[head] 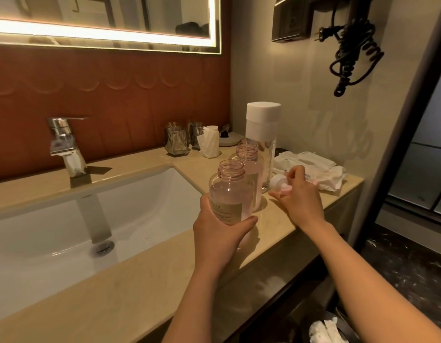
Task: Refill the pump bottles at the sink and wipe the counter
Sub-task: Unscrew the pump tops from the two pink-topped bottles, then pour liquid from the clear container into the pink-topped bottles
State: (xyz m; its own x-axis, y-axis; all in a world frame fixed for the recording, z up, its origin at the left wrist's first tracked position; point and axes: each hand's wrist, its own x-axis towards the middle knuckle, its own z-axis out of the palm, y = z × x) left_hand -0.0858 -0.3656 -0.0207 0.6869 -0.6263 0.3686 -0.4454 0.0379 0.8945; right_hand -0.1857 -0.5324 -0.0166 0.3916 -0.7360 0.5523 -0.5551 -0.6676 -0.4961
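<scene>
Over the bench's point(140, 288) near edge, the left hand point(222, 233) gripped an uncapped pink pump bottle point(230, 194), held upright, with its fingers point(205, 199) curled round the lower body. At the bottle's 3 o'clock, the right hand point(300, 198) pinched a white-and-pink pump head point(279, 181) in its fingers. At 1 o'clock, just behind, stood a second open bottle point(249, 167), then a tall white-capped bottle point(262, 127). The sink point(152, 194) lay at 9 o'clock.

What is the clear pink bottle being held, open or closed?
Open: the clear pink plastic bottle in the left hand shows a bare threaded neck; the right hand pinches a white-and-pink pump head.
</scene>
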